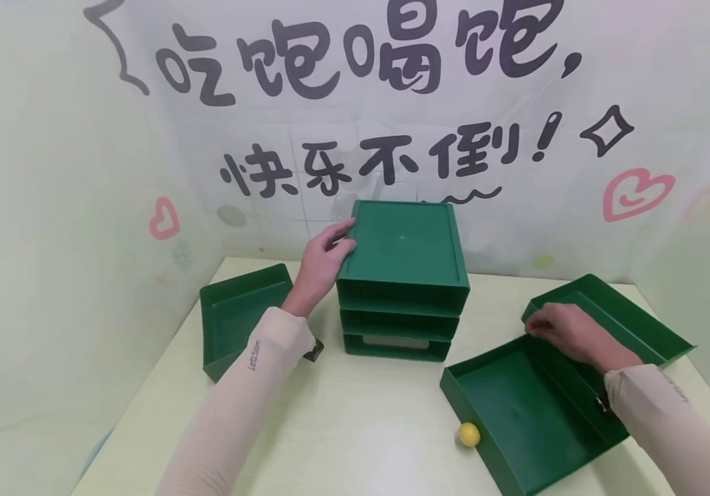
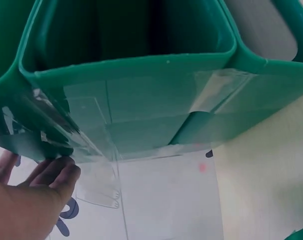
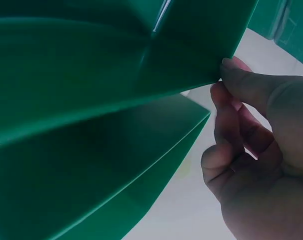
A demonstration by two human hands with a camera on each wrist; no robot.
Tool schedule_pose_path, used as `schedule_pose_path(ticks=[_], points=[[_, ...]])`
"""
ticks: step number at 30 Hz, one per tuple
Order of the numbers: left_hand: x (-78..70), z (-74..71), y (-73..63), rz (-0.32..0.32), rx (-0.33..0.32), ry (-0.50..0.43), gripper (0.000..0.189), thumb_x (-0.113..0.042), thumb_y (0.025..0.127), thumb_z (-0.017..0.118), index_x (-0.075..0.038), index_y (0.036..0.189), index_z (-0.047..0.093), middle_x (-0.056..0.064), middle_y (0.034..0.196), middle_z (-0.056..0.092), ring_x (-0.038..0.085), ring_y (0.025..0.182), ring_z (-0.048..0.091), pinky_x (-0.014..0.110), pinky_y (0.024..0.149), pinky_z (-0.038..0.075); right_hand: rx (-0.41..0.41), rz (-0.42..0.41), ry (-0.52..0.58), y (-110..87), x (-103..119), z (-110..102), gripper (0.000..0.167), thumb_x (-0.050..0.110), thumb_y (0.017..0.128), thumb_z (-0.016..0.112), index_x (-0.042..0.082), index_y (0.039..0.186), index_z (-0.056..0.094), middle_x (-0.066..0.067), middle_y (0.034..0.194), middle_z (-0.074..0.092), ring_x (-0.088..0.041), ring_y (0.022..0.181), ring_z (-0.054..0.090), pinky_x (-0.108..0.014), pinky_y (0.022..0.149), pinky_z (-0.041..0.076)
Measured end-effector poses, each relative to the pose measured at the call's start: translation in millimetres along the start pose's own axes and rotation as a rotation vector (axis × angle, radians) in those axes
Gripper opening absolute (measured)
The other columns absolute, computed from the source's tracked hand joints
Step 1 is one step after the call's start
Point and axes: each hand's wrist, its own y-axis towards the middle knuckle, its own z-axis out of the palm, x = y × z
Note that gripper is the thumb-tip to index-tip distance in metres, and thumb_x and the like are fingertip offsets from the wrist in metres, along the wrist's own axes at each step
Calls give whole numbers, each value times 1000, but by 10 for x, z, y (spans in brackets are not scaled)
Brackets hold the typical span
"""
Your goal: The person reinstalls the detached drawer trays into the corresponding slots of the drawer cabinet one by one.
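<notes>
A green drawer cabinet (image 1: 404,241) with three open slots stands at the middle back of the table. My left hand (image 1: 322,260) touches its upper left edge; in the left wrist view the fingertips (image 2: 66,172) lie against the side wall, near strips of clear tape (image 2: 219,90). On the right, my right hand (image 1: 568,332) pinches the far corner of a green drawer (image 1: 516,406) between thumb and fingers, as the right wrist view shows close up. That drawer's open top faces up. A small yellow ball (image 1: 469,435) sits beside its left wall.
Another green drawer (image 1: 621,313) lies behind the right hand, partly covered by it. A third green drawer (image 1: 239,317) is at the left, overlapped by my left forearm. Behind the pale table (image 1: 355,427) rises a white wall covering (image 1: 330,138) with black lettering.
</notes>
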Motion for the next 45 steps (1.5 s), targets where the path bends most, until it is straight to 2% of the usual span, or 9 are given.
schedule_pose_path(ticks=[10,14,17,21,24,32,38,42,45], points=[[-18,42,-66,41,-74,17,44,-25,100,57,-23,144,59,1,153,54,23,139,55,43,116,44,74,39,68,311,148,48,12,4,95,65,6,101,76,-3,92,72,-15,81,61,-45,80,58],[-41,72,-93,47,-85,34,45,-25,100,55,-22,144,58,0,154,53,22,140,54,41,116,43,82,61,68,340,184,52,11,4,95,66,4,102,75,-5,93,72,-16,81,63,-46,82,59],[-60,70,-110,29,-78,57,45,-27,100,54,-23,144,56,-1,155,51,24,143,51,43,117,42,70,87,78,305,205,43,13,7,95,67,1,105,73,-9,96,73,-19,84,66,-48,84,59],[-87,34,-96,-5,-46,92,47,-29,99,52,-25,146,53,0,160,44,28,148,44,46,119,40,49,127,110,195,213,12,19,10,96,67,-1,111,71,-14,101,74,-22,87,68,-50,84,59],[-93,10,-64,-20,-20,102,51,-29,99,51,-25,149,50,1,163,39,30,150,41,48,119,40,28,156,127,82,201,-21,20,13,96,67,0,112,71,-12,101,74,-21,88,68,-49,82,59],[-53,-24,35,-69,66,84,62,-39,102,55,-29,159,34,0,169,26,31,155,33,53,121,35,-62,259,133,-279,162,-146,24,24,97,69,5,112,72,-10,101,74,-21,88,66,-37,74,56],[-35,0,200,-88,65,44,73,-44,101,56,-25,163,23,-1,171,20,34,156,28,53,123,32,-110,354,120,-556,183,-137,28,27,98,68,3,110,73,-15,101,75,-26,87,68,-34,69,52],[-33,13,308,-87,50,18,74,-44,101,55,-22,164,22,0,171,21,32,157,25,52,124,30,-146,387,97,-712,242,-89,26,24,97,69,1,108,74,-17,99,76,-26,84,68,-35,67,52],[-28,13,367,-93,38,7,74,-45,101,55,-22,164,22,2,171,22,29,158,23,51,126,26,-204,426,92,-817,292,-61,26,23,96,70,0,108,74,-19,98,76,-27,83,67,-32,65,51]])
